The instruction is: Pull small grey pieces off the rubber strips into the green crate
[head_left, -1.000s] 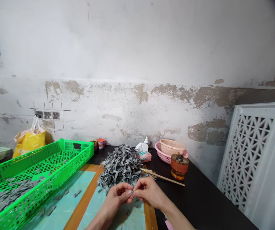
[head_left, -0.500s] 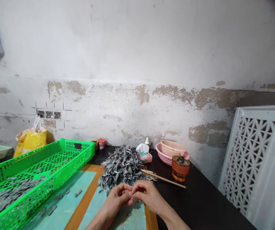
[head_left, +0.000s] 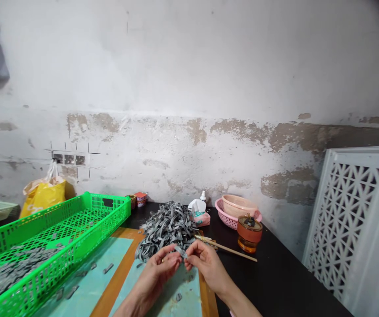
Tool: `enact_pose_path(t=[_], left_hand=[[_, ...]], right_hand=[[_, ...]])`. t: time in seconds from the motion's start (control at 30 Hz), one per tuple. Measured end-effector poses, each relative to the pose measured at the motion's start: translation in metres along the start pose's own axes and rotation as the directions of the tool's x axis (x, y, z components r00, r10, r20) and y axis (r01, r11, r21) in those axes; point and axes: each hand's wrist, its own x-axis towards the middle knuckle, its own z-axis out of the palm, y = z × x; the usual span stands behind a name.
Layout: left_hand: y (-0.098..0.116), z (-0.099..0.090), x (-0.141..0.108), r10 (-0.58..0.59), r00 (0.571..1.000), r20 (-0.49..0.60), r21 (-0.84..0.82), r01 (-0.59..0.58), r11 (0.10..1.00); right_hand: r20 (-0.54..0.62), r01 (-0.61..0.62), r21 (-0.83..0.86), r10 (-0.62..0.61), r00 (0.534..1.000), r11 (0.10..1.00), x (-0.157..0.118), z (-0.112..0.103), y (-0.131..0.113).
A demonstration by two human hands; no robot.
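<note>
A short grey flat strip (head_left: 180, 251) spans the gap between my hands, just in front of the heap. My right hand (head_left: 208, 269) pinches its near end between thumb and fingertips. On the other side, my left hand (head_left: 158, 272) has its fingers closed on the strip's far part. Beyond them rises a tangled heap of grey strips (head_left: 167, 226). Below my hands, a small folded grey piece (head_left: 178, 297) lies on the light blue mat (head_left: 128, 288). More folded grey pieces (head_left: 108, 268) are scattered on the mat to the left.
A green plastic crate (head_left: 110, 220) with many grey pieces stands at left. To the right are a wooden stick (head_left: 235, 252), an amber lidded jar (head_left: 249, 233), pink baskets (head_left: 238, 205) and a tissue box (head_left: 201, 218). A yellow bag (head_left: 44, 198) sits against the wall.
My hands have moved slightly apart and up, and a longer grey strip now shows between them. A small grey piece is now visible on the mat below.
</note>
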Motion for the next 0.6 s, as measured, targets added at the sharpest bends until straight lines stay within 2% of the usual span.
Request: enact_pose_path(t=[0.1,0.23,0.3,0.37,0.43,0.5,0.6], left_hand=[[-0.005,0.004,-0.001,0.004,0.999,0.052,0.059,-0.007,0.998],[-0.007,0.007,-0.003,0.037,0.999,0.029,0.158,-0.041,0.987],[-0.007,0.007,-0.004,0.06,0.998,0.015,0.174,-0.061,0.983],[-0.006,0.008,-0.003,0.069,0.997,0.03,0.202,-0.074,0.977],[-0.006,0.008,-0.002,0.07,0.996,0.061,0.249,-0.083,0.965],[-0.008,0.008,0.0,0.072,0.992,0.103,0.31,-0.101,0.945],[-0.009,0.004,0.002,0.093,0.987,0.129,0.369,-0.135,0.92]], right_hand=[[0.003,0.022,-0.003,-0.022,1.0,1.0,0.0,0.002,-0.001],[-0.006,0.139,-0.197,-0.143,0.99,0.971,0.0,0.002,0.004],[-0.027,0.143,-0.269,-0.156,0.987,0.953,0.0,0.001,0.008],[-0.07,0.076,-0.222,-0.094,0.993,0.972,0.001,0.001,0.01],[-0.099,-0.015,-0.104,0.004,0.995,0.994,0.002,0.001,0.012],[-0.085,-0.092,-0.016,0.091,0.992,0.996,0.003,0.002,0.012],[-0.068,-0.135,0.037,0.137,0.988,0.99,0.003,0.002,0.012]])
